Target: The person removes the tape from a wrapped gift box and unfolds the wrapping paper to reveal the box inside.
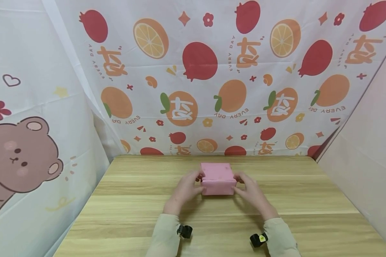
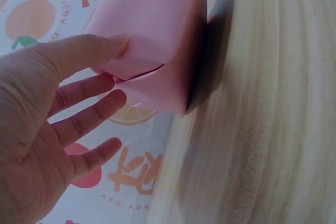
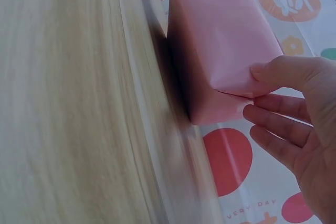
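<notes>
A pink paper-wrapped box is over the far middle of the wooden table, with folded paper flaps at its ends. My left hand holds its left end, the thumb on the face towards me and fingers at the folded end. On the opposite end, my right hand grips in the same way. The left wrist view shows the left hand with thumb against the box and its lower fingers spread. In the right wrist view the right hand pinches the box near a corner. Whether its underside touches the table cannot be told.
The wooden table reaches back to a fruit-printed curtain just behind the box. A bear-printed sheet hangs at the left and a pale sheet at the right. Black cameras sit on both wrists.
</notes>
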A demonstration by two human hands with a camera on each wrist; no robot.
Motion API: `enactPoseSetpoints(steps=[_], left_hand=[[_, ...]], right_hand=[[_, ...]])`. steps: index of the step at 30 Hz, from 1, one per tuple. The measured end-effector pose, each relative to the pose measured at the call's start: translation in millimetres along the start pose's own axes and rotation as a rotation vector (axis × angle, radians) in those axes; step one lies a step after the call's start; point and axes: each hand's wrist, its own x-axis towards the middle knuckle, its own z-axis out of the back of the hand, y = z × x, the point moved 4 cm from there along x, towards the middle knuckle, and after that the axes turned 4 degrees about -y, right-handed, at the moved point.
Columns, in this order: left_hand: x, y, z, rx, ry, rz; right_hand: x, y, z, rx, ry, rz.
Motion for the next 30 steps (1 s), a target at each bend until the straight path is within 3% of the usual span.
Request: enactPoseSetpoints(steps=[17,24,30], left_hand=[[-5.9,3.0,-8.1,0.062,0.129,0.032],[-4.8,3.6,-6.0,0.053,0.125,0.060],[-3.8,0.9,-4.9,0.069,0.080,0.058]], right_hand=[[-3.8,1.0,-0.4,-0.123,0.161,0.028],[-4.3,1.2,4.4,-0.078,0.220,-0.020],[-2.0,4.6,9.6,-0.132,0.148,-0.058]])
